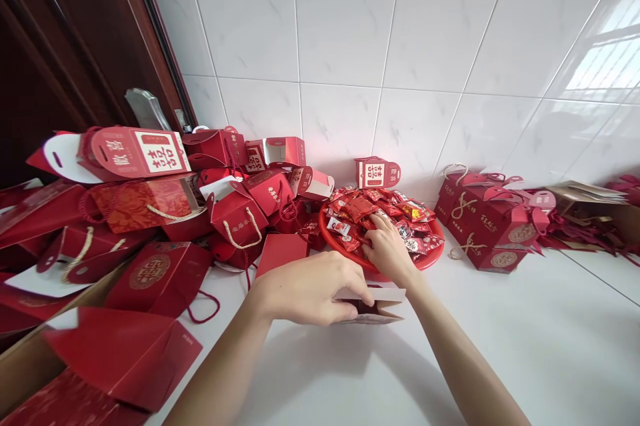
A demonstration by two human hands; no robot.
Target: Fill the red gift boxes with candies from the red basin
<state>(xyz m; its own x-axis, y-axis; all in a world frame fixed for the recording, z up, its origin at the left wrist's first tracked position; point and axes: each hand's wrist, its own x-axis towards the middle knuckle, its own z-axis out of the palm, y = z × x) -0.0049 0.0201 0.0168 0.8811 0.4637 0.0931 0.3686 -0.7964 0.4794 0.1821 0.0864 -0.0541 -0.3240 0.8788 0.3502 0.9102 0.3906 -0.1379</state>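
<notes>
My left hand (320,289) is closed at the mouth of a small gift box (390,309), its curled fingers and thumb at the opening. The box's flaps stand up and its inside is mostly hidden by the hand. Beyond it, my right hand (387,246) reaches into a round red plastic basket (435,258). Its fingers are a little apart and touch shiny red candy packets (357,207) heaped there. I see no packet lifted between these fingers.
Many red gift boxes (237,213) with cord handles are piled on the left. Closed red boxes (485,219) with bows stand right of the basket. One box (377,173) leans at the tiled wall (345,26). Flat cardboard pieces (585,193) lie far right, on the white surface (550,333).
</notes>
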